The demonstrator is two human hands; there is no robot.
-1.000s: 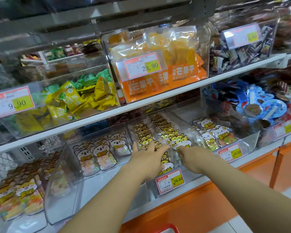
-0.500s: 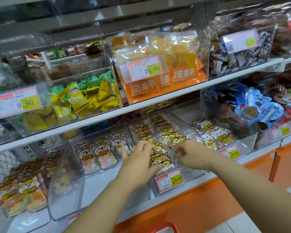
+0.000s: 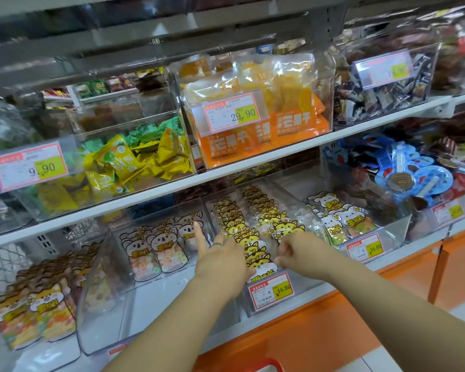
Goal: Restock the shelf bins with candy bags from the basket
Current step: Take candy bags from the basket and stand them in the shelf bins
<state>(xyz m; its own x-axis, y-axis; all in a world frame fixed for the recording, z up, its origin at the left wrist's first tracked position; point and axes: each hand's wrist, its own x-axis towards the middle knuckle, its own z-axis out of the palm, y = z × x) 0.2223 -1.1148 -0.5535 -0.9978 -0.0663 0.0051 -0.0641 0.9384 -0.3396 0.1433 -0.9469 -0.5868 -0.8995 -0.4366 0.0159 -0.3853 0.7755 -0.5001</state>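
Both hands are in the middle bin point(image 3: 304, 294) of the lower shelf, on the yellow tiger candy bags point(image 3: 263, 221).

Nearest, at 6 o'clock, a red basket handle point(image 3: 269, 363) peeks in at the frame edge. Just below centre, the left hand point(image 3: 223, 261) lies over the left row of bags with its index finger straight and pointing to 11 o'clock; its other fingers bend down among the bags, and I cannot tell whether they grip one. The right hand point(image 3: 298, 251) curls its fingers onto the front bags of the right row, pinching their edge. A 16.80 price tag point(image 3: 270, 291) sits on the bin front. Koala candy bags point(image 3: 159, 251) fill the bin at 9 o'clock and white bear bags point(image 3: 344, 218) the one at 3 o'clock. At 12 o'clock, on the upper shelf, stand orange dried-fruit bags point(image 3: 290, 122).
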